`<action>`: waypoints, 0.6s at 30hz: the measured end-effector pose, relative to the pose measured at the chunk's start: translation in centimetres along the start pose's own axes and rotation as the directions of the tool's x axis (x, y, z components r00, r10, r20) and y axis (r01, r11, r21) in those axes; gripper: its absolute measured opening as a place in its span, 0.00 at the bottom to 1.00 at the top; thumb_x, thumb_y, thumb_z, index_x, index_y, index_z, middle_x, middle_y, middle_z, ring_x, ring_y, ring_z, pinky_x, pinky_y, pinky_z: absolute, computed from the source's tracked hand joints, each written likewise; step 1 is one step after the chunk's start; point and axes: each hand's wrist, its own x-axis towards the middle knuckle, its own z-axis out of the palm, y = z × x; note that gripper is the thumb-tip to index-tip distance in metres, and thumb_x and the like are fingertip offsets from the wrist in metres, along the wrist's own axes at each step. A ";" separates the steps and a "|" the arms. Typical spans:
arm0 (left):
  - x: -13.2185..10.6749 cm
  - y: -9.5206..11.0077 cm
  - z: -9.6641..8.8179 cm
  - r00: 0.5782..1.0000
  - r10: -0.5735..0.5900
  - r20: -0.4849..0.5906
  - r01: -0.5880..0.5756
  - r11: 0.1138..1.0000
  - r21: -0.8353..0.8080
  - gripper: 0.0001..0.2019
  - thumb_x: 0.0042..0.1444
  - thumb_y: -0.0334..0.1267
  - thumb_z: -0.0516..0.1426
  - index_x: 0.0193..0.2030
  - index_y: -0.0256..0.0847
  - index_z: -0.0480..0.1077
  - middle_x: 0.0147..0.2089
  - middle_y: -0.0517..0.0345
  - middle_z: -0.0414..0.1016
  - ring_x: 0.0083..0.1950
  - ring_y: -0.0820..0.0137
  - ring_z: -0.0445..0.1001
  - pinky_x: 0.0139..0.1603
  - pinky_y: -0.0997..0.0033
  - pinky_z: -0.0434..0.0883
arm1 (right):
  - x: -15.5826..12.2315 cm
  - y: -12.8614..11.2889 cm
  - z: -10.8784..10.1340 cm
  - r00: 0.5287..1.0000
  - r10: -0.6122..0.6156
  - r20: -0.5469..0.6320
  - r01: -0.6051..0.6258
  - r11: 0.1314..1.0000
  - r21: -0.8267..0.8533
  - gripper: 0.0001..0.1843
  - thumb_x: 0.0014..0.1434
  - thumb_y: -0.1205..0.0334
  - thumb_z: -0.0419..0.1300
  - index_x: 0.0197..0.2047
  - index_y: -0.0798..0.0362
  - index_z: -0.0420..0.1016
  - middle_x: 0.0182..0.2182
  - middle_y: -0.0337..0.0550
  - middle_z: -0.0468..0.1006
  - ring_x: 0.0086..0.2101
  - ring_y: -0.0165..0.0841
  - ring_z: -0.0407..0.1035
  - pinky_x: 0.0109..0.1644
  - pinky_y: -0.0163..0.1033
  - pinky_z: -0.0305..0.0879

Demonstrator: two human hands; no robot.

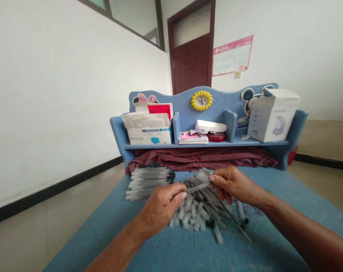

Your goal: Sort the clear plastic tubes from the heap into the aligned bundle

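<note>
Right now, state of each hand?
Left hand: closed, grip on one end of a translucent tube.
Right hand: closed, grip on the tube's other end.

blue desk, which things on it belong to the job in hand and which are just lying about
Seemingly part of the job:
slim translucent piece, held between left hand and right hand
loose pile
neat stack

Seemingly just lying about:
checked cloth
box with a mask picture
tall white box
red round container
</note>
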 end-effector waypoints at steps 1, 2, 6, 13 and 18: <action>0.0 0.0 0.0 1.000 0.000 0.001 0.000 1.000 0.004 0.12 0.60 0.38 0.48 0.38 0.38 0.71 0.25 0.64 0.66 0.28 0.74 0.66 0.30 0.77 0.60 | 0.0 0.0 -0.1 1.000 0.003 0.008 -0.003 1.000 0.022 0.21 0.59 0.47 0.51 0.24 0.54 0.62 0.13 0.35 0.70 0.11 0.23 0.58 0.14 0.28 0.50; 0.0 0.1 0.1 1.000 0.000 0.005 0.000 1.000 0.007 0.12 0.60 0.38 0.48 0.38 0.38 0.71 0.25 0.64 0.67 0.28 0.74 0.66 0.30 0.77 0.60 | 0.0 0.0 -0.1 1.000 0.004 0.017 -0.005 0.998 0.055 0.20 0.58 0.47 0.52 0.24 0.54 0.62 0.14 0.35 0.70 0.12 0.23 0.59 0.14 0.28 0.51; 0.1 0.0 0.3 1.000 0.004 -0.007 -0.004 1.000 0.027 0.12 0.61 0.39 0.47 0.37 0.38 0.71 0.25 0.65 0.66 0.27 0.75 0.66 0.30 0.77 0.60 | 0.0 -0.2 -0.4 0.999 -0.003 0.054 -0.008 0.981 0.195 0.16 0.53 0.49 0.59 0.30 0.54 0.64 0.18 0.35 0.72 0.15 0.24 0.64 0.18 0.29 0.57; 0.1 0.1 0.6 1.000 0.004 -0.018 -0.003 0.999 0.033 0.12 0.60 0.38 0.48 0.37 0.38 0.71 0.26 0.64 0.68 0.28 0.75 0.68 0.30 0.78 0.61 | 0.1 -0.1 -0.3 1.000 0.022 0.011 -0.022 1.000 0.019 0.21 0.59 0.44 0.50 0.25 0.53 0.61 0.12 0.33 0.67 0.10 0.22 0.56 0.12 0.28 0.47; 0.2 0.0 0.6 1.000 -0.007 -0.006 0.007 1.000 0.028 0.12 0.60 0.38 0.47 0.37 0.38 0.71 0.26 0.64 0.68 0.29 0.74 0.67 0.30 0.78 0.61 | 0.1 0.0 -0.3 0.999 -0.001 0.047 -0.005 0.994 0.109 0.17 0.55 0.47 0.58 0.35 0.53 0.64 0.16 0.32 0.71 0.12 0.24 0.60 0.14 0.28 0.51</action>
